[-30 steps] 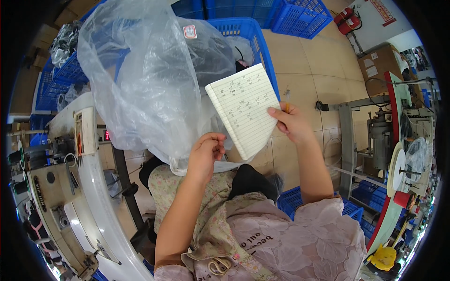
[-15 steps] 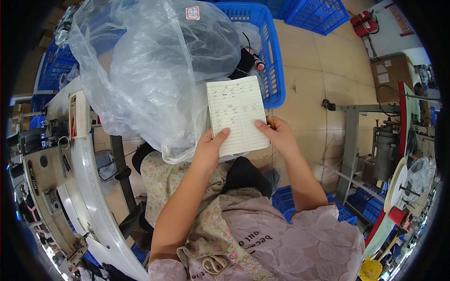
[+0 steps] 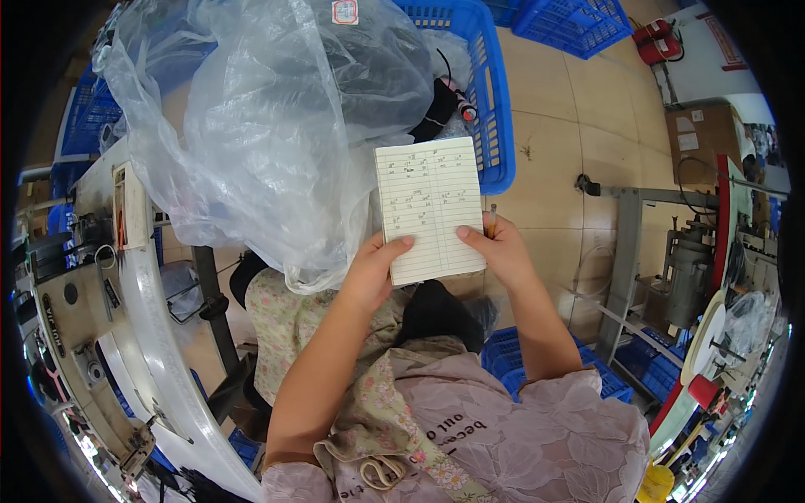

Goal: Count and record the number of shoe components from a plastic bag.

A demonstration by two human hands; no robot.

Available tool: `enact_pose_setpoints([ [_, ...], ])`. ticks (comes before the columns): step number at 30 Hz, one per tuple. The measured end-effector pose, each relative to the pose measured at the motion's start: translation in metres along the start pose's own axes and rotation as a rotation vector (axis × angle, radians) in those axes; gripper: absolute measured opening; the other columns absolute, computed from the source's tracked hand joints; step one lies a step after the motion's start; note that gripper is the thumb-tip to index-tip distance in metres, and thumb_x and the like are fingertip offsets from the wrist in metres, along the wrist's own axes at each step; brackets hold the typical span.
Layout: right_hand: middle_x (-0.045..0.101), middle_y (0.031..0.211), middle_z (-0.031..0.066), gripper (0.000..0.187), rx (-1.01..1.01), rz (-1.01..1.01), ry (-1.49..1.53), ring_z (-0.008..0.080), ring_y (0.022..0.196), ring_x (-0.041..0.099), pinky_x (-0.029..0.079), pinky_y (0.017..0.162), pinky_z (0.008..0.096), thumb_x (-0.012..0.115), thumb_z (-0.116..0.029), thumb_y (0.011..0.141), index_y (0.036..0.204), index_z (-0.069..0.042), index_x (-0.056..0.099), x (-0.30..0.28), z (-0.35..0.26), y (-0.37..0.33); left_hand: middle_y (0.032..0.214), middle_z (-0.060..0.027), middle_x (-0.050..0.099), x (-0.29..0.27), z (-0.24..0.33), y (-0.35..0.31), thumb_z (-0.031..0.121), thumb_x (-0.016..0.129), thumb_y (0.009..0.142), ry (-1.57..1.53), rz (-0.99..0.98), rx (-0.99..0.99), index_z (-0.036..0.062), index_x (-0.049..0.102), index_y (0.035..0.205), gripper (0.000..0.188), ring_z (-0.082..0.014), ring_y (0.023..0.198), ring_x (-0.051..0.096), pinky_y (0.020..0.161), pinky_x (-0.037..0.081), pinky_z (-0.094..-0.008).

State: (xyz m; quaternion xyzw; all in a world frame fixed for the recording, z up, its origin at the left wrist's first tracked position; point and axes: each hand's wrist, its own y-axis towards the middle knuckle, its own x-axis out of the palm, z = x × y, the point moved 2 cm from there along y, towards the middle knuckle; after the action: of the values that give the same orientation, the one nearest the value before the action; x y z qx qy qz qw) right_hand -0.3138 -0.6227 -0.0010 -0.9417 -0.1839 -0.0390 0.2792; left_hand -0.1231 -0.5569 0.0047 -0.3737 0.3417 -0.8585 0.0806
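Observation:
A lined notebook (image 3: 436,226) with handwriting on its upper half is held up in front of me, over my lap. My left hand (image 3: 375,267) grips its lower left edge, thumb pressed on the page. On the opposite edge my right hand (image 3: 501,247) pinches the notebook with its thumb on top. A yellow pen or pencil (image 3: 491,220) sticks up from that right hand as well. The fingers beneath the notebook are hidden. Just beyond it lies a large clear plastic bag (image 3: 251,142), spilling over a blue basket (image 3: 496,109).
Dark and pink items (image 3: 457,105) sit in the basket by the bag. A white worktable (image 3: 180,360) with a sewing machine (image 3: 80,335) stands at my left. At right are a metal table frame (image 3: 622,260) and a motor (image 3: 692,268). Fire extinguishers (image 3: 656,42) stand far right.
The notebook and both hands have shifted slightly to the right in the picture. The pen or pencil in my right hand now shows more upright beside the page.

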Motion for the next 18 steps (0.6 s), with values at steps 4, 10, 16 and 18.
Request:
enact_pose_setpoints([
  [4,0.066,0.093,0.0057,0.026,-0.009,-0.018,-0.033,0.0084,0.081,0.058,0.048,0.072,0.0240,0.065,-0.012,0.087,0.104,0.006,0.060,-0.001,0.001,0.001,0.114,-0.0146,0.060,-0.001,0.001,0.006,0.019,0.060,0.090,0.024,0.065,-0.069,-0.0070,0.052,0.118,0.039,-0.0203,0.104,0.058,0.088,0.047,-0.0307],
  [10,0.066,0.092,0.0059,0.026,0.006,0.009,-0.109,0.0081,0.080,0.058,0.047,0.071,0.0234,0.065,-0.014,0.087,0.104,0.005,0.060,-0.001,0.000,0.004,0.109,-0.0151,0.062,0.003,-0.004,0.018,0.025,0.062,0.089,0.169,0.162,-0.013,-0.0080,0.055,0.115,0.042,-0.0192,0.098,0.060,0.083,0.048,-0.0288],
  [16,0.066,0.089,0.0050,0.028,0.015,0.024,-0.152,0.0073,0.078,0.057,0.047,0.069,0.0227,0.065,-0.018,0.087,0.103,0.005,0.062,-0.006,0.001,0.008,0.112,-0.0145,0.061,0.001,-0.006,0.019,0.023,0.063,0.089,0.128,0.146,0.008,-0.0062,0.054,0.118,0.042,-0.0190,0.100,0.059,0.084,0.048,-0.0283],
  [18,0.066,0.089,0.0051,0.028,0.007,0.018,-0.130,0.0073,0.078,0.057,0.047,0.069,0.0228,0.065,-0.018,0.087,0.103,0.005,0.061,-0.006,0.001,0.007,0.113,-0.0146,0.060,0.002,-0.006,0.019,0.022,0.063,0.088,0.123,0.139,0.014,-0.0062,0.053,0.118,0.042,-0.0193,0.100,0.059,0.085,0.048,-0.0287],
])
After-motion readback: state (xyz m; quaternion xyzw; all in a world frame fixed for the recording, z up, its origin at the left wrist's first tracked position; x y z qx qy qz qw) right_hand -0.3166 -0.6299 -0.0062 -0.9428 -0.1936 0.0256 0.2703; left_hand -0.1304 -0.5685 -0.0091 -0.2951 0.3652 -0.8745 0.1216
